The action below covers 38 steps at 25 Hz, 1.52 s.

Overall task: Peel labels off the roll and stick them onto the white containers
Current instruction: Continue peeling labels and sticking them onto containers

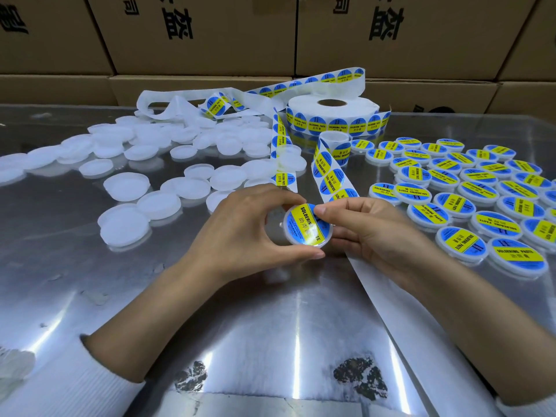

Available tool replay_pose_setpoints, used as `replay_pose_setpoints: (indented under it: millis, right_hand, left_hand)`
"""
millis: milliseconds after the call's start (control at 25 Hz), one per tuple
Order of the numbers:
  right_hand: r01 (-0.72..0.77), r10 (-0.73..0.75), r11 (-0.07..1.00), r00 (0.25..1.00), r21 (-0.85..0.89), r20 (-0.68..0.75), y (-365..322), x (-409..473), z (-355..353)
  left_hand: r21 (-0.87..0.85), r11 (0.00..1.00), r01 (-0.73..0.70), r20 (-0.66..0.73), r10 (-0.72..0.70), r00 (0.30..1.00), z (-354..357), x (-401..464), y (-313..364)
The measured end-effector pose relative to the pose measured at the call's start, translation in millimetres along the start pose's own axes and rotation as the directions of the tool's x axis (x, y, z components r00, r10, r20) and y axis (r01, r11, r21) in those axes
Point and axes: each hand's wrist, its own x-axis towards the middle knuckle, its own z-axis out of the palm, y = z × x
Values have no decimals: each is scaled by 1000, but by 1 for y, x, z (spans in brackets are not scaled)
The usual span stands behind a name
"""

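- Gripping a small round white plastic container [308,225] by its rim between thumb and curled fingers, the left hand [240,233] holds it above the shiny metal table [210,311].
- The right hand [370,230] cradles its other side, thumb pressing the blue-and-yellow round label [301,227] onto its top.
- The white label roll [334,114] stands behind, its strip [329,176] trailing to the hands.
- Labelled containers [481,200] crowd the right; bare white ones [144,164] lie left.
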Motion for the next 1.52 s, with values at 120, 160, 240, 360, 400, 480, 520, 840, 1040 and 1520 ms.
replay_pose_setpoints:
  millis: [120, 160, 240, 360, 400, 480, 520, 840, 1040, 1520]
  right_hand:
    - [21, -21, 1000, 1000, -16, -19, -1, -1, 3]
    - [30, -32, 999, 999, -38, -31, -1, -1, 3]
    - [48, -54, 995, 996, -92, -68, -1, -2, 5]
    - [79, -95, 987, 989, -137, -113, -2, -2, 8]
    - [101, -122, 980, 985, -170, -119, -2, -2, 9]
    - [147, -173, 965, 979, -220, -107, -3, -2, 9]
    - [165, -190, 961, 977, -220, -98, -3, -2, 9]
    - [264, -283, 942, 957, -208, -66, -1, 0, 11]
    - [112, -90, 960, 991, -255, 99, -2, -7, 14]
    - [-45, 57, 996, 987, 81, -152, 4, 1, 24]
  left_hand:
    - [-2, 1000, 8, -6, -8, 1000, -1, 0, 1]
    - [-1, 1000, 13, -11, -13, 1000, -1, 0, 1]
    - [-3, 1000, 23, -22, -23, 999, -1, 0, 2]
    - [-19, 999, 38, -49, -38, 998, 0, -1, 3]
    - [-24, 999, 42, -55, -43, 998, 0, -1, 3]
    - [-27, 998, 53, -63, -54, 997, 1, -1, 3]
    - [-27, 998, 58, -65, -59, 996, 2, -1, 3]
    - [-30, 999, 45, -114, -48, 992, 3, 0, 2]
    - [-47, 998, -43, -128, 37, 991, 4, -1, 5]
    - [-12, 996, -90, -156, 87, 984, 17, -3, 6]
